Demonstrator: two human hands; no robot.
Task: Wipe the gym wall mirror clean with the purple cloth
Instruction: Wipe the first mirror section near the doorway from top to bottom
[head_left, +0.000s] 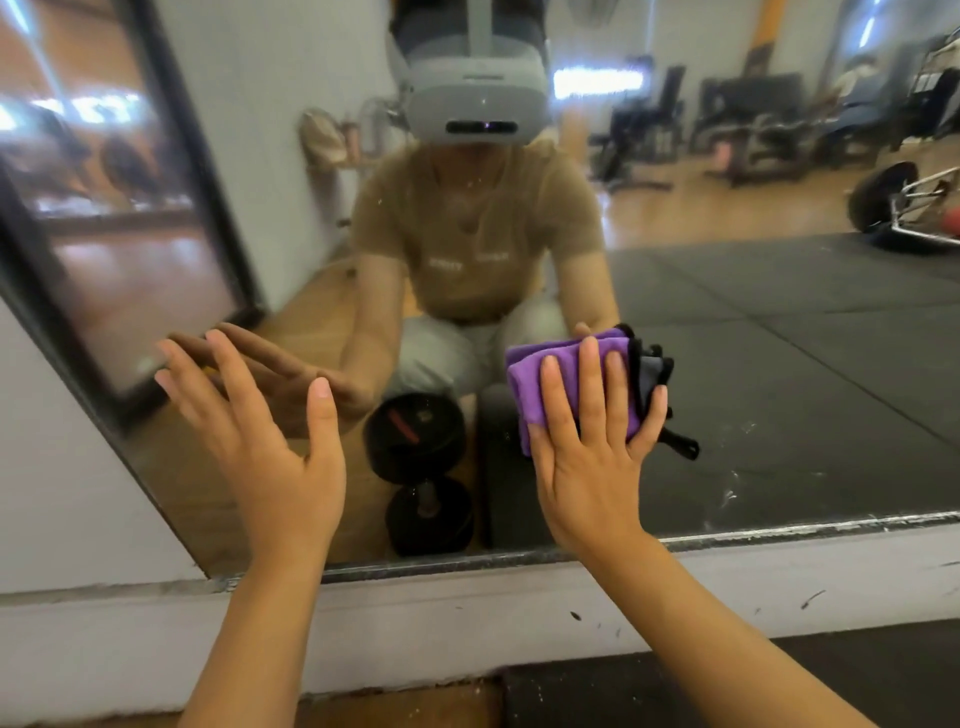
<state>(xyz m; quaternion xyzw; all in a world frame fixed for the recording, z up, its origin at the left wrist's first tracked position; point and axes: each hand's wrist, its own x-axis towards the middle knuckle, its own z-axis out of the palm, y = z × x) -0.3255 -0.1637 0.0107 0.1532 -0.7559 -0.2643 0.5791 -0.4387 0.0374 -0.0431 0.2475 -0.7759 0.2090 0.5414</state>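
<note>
One wall mirror (727, 364) fills most of the frame, and one purple cloth (566, 379) lies folded against it at centre right. Two hands are up: the right hand (587, 467) with all five fingers (589, 384) spread on the cloth, and the left hand (270, 447) at lower left, five fingers spread too. In the reflection there is one dumbbell (421, 467) with two round heads at lower centre, one person crouching, and one headset (478, 104) at the top.
</note>
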